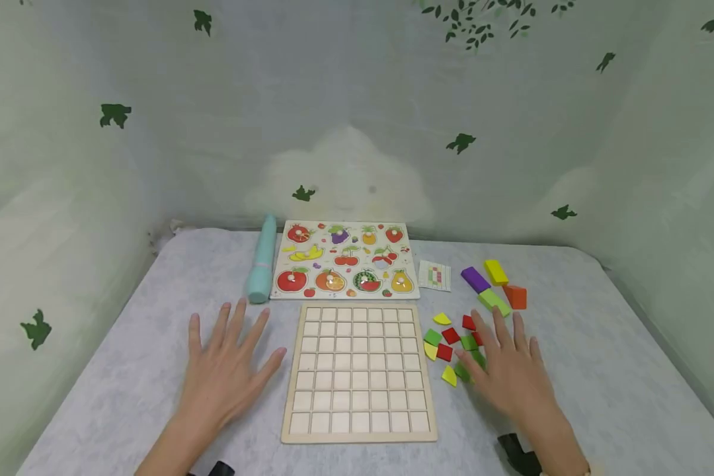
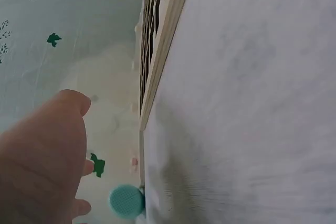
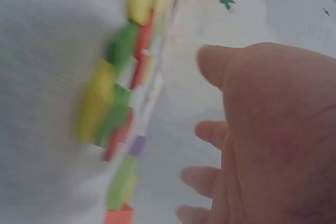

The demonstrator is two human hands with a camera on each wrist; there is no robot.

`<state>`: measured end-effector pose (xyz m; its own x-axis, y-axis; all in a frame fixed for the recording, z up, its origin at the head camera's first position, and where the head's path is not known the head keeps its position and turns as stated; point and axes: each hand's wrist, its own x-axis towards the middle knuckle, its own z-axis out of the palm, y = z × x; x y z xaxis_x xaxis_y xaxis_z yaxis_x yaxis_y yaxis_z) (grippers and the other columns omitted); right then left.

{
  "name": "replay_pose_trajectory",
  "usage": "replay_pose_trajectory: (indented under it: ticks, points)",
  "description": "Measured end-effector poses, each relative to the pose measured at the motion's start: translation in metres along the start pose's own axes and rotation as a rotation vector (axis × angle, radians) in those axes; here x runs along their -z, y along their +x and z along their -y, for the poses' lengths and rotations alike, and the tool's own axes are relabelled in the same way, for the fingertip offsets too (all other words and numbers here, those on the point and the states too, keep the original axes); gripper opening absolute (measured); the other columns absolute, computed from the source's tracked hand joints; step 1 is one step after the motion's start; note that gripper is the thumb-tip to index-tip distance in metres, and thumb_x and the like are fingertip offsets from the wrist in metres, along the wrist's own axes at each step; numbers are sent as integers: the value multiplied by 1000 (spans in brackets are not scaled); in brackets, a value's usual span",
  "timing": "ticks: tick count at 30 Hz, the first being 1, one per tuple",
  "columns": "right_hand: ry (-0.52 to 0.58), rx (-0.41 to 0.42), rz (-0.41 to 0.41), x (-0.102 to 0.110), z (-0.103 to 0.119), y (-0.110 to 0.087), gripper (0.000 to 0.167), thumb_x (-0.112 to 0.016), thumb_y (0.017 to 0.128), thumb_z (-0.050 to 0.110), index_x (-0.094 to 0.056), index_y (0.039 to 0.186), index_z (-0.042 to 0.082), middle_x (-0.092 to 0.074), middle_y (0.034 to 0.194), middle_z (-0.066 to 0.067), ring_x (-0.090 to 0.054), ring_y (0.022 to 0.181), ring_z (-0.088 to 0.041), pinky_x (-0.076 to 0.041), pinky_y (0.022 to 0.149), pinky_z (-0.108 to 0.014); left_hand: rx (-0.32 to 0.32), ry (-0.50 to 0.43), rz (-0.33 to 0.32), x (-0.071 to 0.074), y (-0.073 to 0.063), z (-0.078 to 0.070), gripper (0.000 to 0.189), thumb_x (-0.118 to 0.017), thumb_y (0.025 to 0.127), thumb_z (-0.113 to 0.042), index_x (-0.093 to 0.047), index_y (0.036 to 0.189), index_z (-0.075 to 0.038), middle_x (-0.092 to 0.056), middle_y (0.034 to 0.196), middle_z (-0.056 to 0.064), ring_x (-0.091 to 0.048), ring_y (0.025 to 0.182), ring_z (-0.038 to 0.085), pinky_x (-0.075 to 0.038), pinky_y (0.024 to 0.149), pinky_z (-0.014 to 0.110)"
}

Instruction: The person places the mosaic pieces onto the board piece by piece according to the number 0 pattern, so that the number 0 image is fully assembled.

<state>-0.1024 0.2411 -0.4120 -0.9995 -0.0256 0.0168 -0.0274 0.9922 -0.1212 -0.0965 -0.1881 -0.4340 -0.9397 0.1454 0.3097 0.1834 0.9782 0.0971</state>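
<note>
A wooden grid board (image 1: 359, 371) with rows of square cells lies in front, between the two hands. My left hand (image 1: 223, 370) is spread palm down to the left of the board, holding nothing. On the right, my right hand (image 1: 508, 370) hovers with fingers spread, partly covering a scatter of small red, green and yellow blocks (image 1: 450, 335). In the right wrist view these blocks (image 3: 122, 98) stand blurred beside the fingers, apart from them. The left wrist view shows the raised edge of the grid board (image 2: 165, 40) beyond the left thumb.
Behind the grid lies a fruit puzzle board (image 1: 345, 259) with knobbed pieces. A teal cylinder (image 1: 263, 261) lies to its left, a small printed card (image 1: 434, 276) to its right. Larger purple, yellow, green and orange blocks (image 1: 495, 302) sit at the back right. A patterned cloth wall (image 1: 357, 119) encloses the table.
</note>
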Motion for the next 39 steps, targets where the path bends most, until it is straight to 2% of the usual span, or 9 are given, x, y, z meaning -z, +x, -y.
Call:
replay_pose_trajectory:
  ticks: [4, 6, 9, 12, 14, 22, 29, 35, 39]
  points:
    - [29, 62, 15, 19, 2, 17, 77, -65, 98, 48, -38, 160, 10, -44, 156, -27, -40, 143, -52, -44, 105, -71, -49, -88, 17, 0, 16, -4, 72, -59, 98, -55, -46, 155, -14, -41, 159, 23, -37, 146, 45, -16, 123, 68]
    - [78, 70, 55, 26, 4, 27, 72, -67, 98, 44, -43, 157, 9, -63, 135, -23, -61, 121, -43, -58, 91, -60, -70, -204, 41, -2, 25, -7, 67, -58, 101, -49, -46, 155, -11, -45, 157, 22, -42, 144, 44, -27, 120, 66]
    - [153, 69, 109, 33, 7, 41, 63, -69, 98, 39, -52, 151, 10, -72, 116, -13, -66, 95, -28, -62, 77, -47, -52, -463, 123, -10, 37, -11, 59, -55, 106, -42, -45, 155, -12, -48, 156, 17, -45, 143, 40, -38, 116, 63]
    - [225, 92, 129, 28, 12, 55, 54, -71, 98, 34, -59, 146, 11, -72, 125, -10, -65, 102, -26, -62, 85, -47, 4, -672, 178, -25, 46, -13, 52, -58, 106, -35, -47, 153, -13, -49, 155, 12, -46, 144, 35, -41, 116, 60]
    - [258, 125, 124, 20, 13, 62, 48, -71, 98, 29, -63, 141, 11, -68, 135, -12, -64, 107, -27, -60, 91, -49, 1, -726, 179, -36, 49, -12, 48, -62, 105, -28, -51, 149, -13, -52, 152, 10, -48, 143, 32, -42, 116, 57]
    - [201, 301, 24, -18, 1, 75, 30, -70, 97, 6, -75, 125, 13, -72, 127, -6, -62, 122, -31, -54, 104, -52, -251, -513, 137, -55, 48, -10, 53, -71, 95, -27, -59, 144, -11, -48, 157, 9, -41, 148, 32, -40, 117, 57]
    - [157, 287, -22, -23, 1, 77, 33, -77, 94, 17, -75, 127, 13, -72, 121, -8, -61, 114, -29, -57, 98, -49, -289, -396, 203, -53, 47, -13, 77, -70, 90, -59, -54, 149, -12, -42, 163, 4, -30, 156, 28, -26, 126, 51]
    - [144, 237, -45, -23, 5, 80, 38, -81, 91, 28, -75, 124, 12, -72, 104, -5, -59, 96, -23, -57, 86, -42, -300, -306, 179, -54, 46, -16, 81, -65, 92, -63, -50, 152, -10, -38, 165, 9, -34, 154, 28, -29, 126, 51]
    - [190, 194, -58, -21, 15, 79, 38, -81, 90, 31, -75, 121, 11, -71, 102, -3, -60, 96, -22, -57, 85, -42, -303, -280, 172, -56, 45, -18, 80, -63, 93, -61, -47, 154, -11, -35, 167, 9, -33, 154, 27, -29, 126, 50]
